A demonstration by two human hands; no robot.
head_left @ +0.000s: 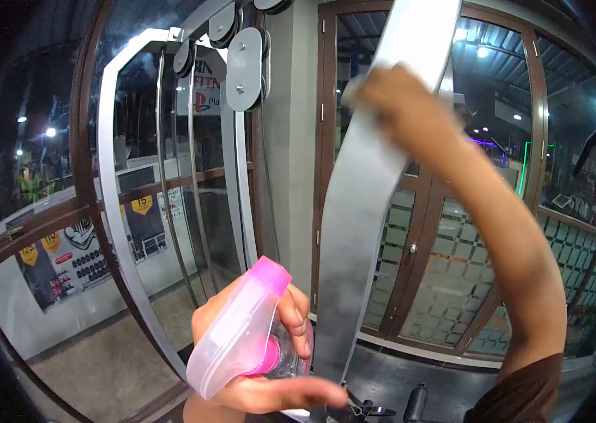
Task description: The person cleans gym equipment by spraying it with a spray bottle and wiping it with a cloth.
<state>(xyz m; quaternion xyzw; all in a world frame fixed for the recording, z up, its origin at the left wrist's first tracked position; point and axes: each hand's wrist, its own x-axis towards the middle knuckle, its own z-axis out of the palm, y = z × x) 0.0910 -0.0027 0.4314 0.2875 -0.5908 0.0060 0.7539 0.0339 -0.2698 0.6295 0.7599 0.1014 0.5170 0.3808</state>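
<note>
While glass doors (446, 261) and windows enclose a dim gym, the left hand (256, 352) grips a clear, pink-topped spray bottle (241, 331) low down; the right hand (397, 102), blurred, presses a cloth (354, 88) on a curved steel beam (361, 211).

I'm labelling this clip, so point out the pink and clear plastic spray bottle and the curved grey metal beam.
pink and clear plastic spray bottle (238, 328), head view, on its clear trigger head.
curved grey metal beam (354, 233), head view, mid-length on its flat face.

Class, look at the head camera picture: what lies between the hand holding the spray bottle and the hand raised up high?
In the head view, the grey metal beam runs between the left hand, which grips the spray bottle, and the right hand pressed against the beam's upper part.
</note>
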